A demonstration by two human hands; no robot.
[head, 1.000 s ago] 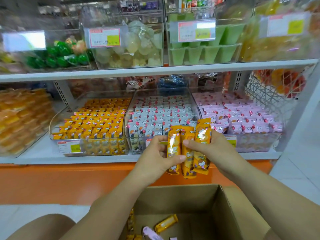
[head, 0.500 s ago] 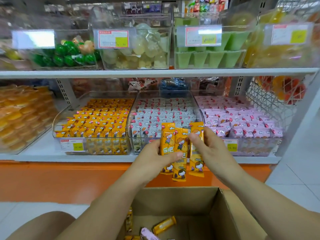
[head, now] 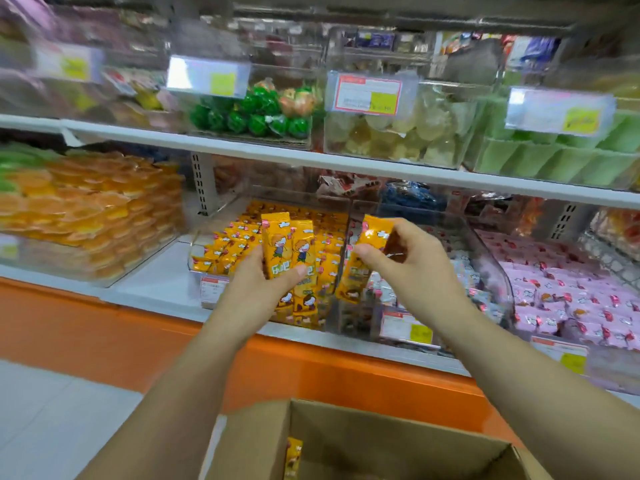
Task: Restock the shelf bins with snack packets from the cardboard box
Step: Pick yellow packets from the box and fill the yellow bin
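Packets are what you have in both hands right now: glossy orange foil snack sachets printed with a cartoon child, long and flat. Your left hand [head: 273, 282], just left of centre frame, is closed around two orange packets [head: 289, 258] held upright side by side, thumb across their lower front and the other digits hidden behind them. Your right hand [head: 394, 258], just right of centre, pinches a single orange packet [head: 363, 261] near its upper half, thumb and forefinger closed on it and the remaining fingers curled loosely above. The two hands are apart, with a gap between the pair and the single. Judging by the wrapper, these are light, soft and crinkly, with a slick film that could slide, so take them by the flat faces or the crimped end seals and do not squeeze hard; the contents may crush. Behind your left hand sits the clear plastic shelf bin of matching orange packets [head: 239, 237], already quite full, and the neighbouring clear bin of white packets [head: 460, 271] lies behind your right. The brown cardboard box [head: 346, 441] is at the bottom of the frame, with one more orange packet [head: 292, 457] standing inside.
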